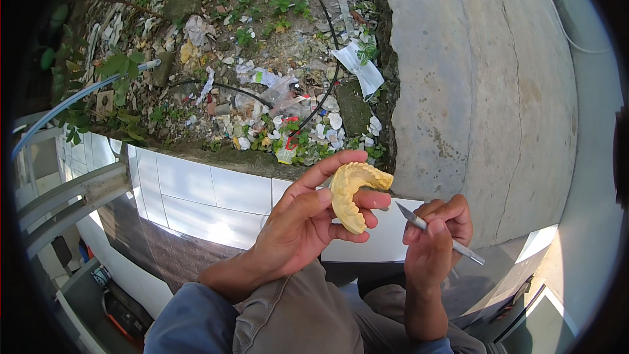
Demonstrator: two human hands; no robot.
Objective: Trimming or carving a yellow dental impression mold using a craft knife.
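A yellow plaster dental cast point(345, 198), shaped like a horseshoe with a row of teeth, is held up in front of my knees. My left hand point(295, 223) grips it by its outer curve, with the thumb on the near side and fingers reaching behind and through the opening. Just to its right, my right hand point(438, 236) pinches a silver craft knife point(452, 241) like a pen. The knife's pointed blade aims up and left toward the cast's open end, with a small gap between them.
Beyond white tiles point(187, 187) lies rubble-strewn ground with plants, a black hose point(333, 33) and a discarded face mask point(360, 69). Cracked concrete point(485, 92) stretches along the right. At lower left, a grey bin point(78, 314) holds a black-and-orange tool point(124, 308) beside metal rails point(72, 206).
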